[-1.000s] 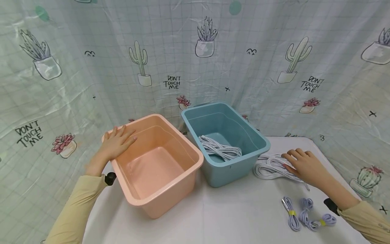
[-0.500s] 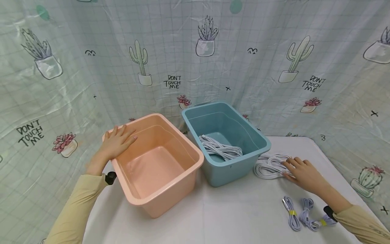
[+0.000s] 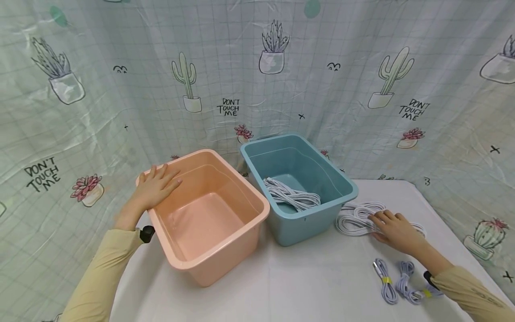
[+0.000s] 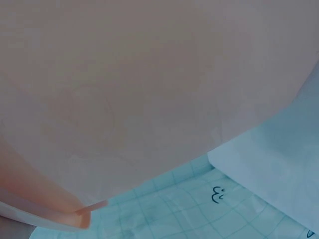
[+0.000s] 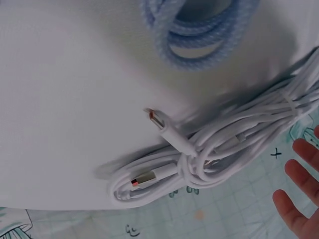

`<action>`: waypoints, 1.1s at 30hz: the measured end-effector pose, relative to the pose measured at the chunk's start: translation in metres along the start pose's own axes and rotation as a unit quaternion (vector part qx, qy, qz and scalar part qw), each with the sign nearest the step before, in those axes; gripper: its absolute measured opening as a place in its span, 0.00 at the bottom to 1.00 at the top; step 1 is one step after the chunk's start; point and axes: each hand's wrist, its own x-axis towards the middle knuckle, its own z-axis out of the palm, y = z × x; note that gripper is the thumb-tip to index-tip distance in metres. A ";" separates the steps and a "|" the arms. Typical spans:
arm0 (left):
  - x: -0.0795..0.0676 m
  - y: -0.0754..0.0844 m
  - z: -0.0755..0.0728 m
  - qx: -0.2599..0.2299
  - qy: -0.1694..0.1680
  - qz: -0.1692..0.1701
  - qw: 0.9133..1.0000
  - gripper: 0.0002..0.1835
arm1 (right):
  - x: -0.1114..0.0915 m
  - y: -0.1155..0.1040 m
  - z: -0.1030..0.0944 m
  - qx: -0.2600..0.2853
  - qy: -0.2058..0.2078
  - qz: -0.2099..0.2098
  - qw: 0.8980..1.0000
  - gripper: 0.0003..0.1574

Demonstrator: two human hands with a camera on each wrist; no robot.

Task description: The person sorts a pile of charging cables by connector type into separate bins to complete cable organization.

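Observation:
My left hand (image 3: 153, 190) lies with spread fingers over the left rim of an orange-pink plastic tub (image 3: 209, 219); little of its inside floor is hidden. My right hand (image 3: 396, 232) is over a long bundled white charging cable (image 3: 354, 226) on the table and covers part of it. In the right wrist view the fingers (image 5: 304, 172) are extended and apart beside the white bundle, whose two metal-tipped plugs (image 5: 172, 137) show. I cannot tell whether the fingertips touch the cable. The left wrist view shows mostly the tub's blurred wall (image 4: 149, 99).
Right of the orange-pink tub stands a blue-green tub (image 3: 257, 170) with white bundled cables (image 3: 291, 197) inside. Nearer the front right lie purple-grey cables: one coil (image 3: 387, 284) with a yellow tie, and others (image 3: 407, 286) partly behind the right forearm. A printed curtain (image 3: 225, 58) surrounds the table.
My right hand has moved a little left and lower over the white cable, and the cable's right end now shows beyond it. My left hand stays on the tub rim.

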 end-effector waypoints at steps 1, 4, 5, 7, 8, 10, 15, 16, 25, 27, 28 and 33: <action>0.000 0.000 0.000 -0.001 0.000 -0.001 1.000 0.36 | 0.000 0.000 0.001 -0.001 -0.005 0.002 1.000 0.27; 0.000 0.000 0.000 -0.002 0.000 -0.002 1.000 0.35 | -0.001 -0.001 0.004 -0.007 -0.023 0.010 1.000 0.30; 0.000 0.000 0.000 -0.001 0.001 -0.002 1.000 0.35 | -0.001 -0.001 0.005 -0.007 -0.029 0.013 0.999 0.31; 0.000 0.000 0.000 -0.001 0.002 -0.001 1.000 0.35 | -0.001 -0.001 0.007 -0.006 -0.041 0.018 0.999 0.30; 0.000 0.000 0.000 0.000 0.003 -0.001 1.000 0.35 | -0.001 -0.002 0.008 -0.007 -0.050 0.022 0.998 0.30; 0.000 0.000 0.000 0.000 0.004 -0.001 1.000 0.35 | 0.000 -0.002 0.009 -0.008 -0.069 0.029 0.997 0.29; 0.000 0.000 0.000 -0.005 0.002 -0.001 1.000 0.35 | 0.002 -0.003 0.012 -0.015 -0.095 0.034 0.995 0.26; 0.000 0.000 0.000 -0.005 0.002 -0.001 1.000 0.35 | 0.002 -0.003 0.013 -0.017 -0.093 0.032 0.995 0.26; 0.001 0.000 0.000 -0.006 0.000 -0.001 1.000 0.34 | 0.004 -0.001 0.019 -0.035 -0.067 0.010 0.997 0.26; 0.001 0.000 0.000 -0.007 0.000 -0.001 1.000 0.34 | 0.004 -0.001 0.019 -0.033 -0.076 0.015 0.996 0.26; 0.001 0.000 0.000 -0.006 -0.001 -0.001 1.000 0.35 | 0.004 -0.001 0.019 -0.031 -0.081 0.018 0.996 0.26; 0.001 0.000 0.001 -0.006 -0.004 -0.001 1.000 0.35 | 0.002 -0.001 0.021 -0.022 -0.095 0.026 0.995 0.27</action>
